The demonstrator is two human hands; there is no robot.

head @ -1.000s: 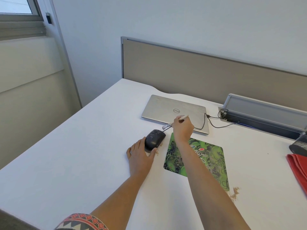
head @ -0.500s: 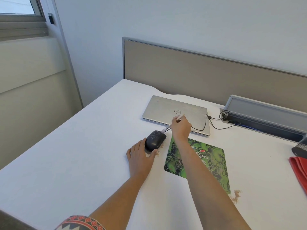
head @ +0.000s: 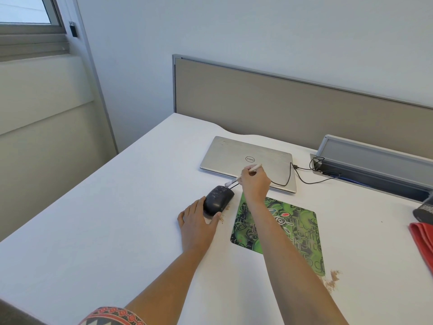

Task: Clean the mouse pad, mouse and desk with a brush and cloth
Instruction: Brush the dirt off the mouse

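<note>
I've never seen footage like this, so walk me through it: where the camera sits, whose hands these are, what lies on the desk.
No machine here: a person wears one camera on the head, looking down at their hands. The left hand lies flat on the white desk against the black mouse. The right hand grips a thin brush, tip at the mouse's front. Nearby: a green mouse pad, a closed laptop, brown crumbs and a red cloth.
</note>
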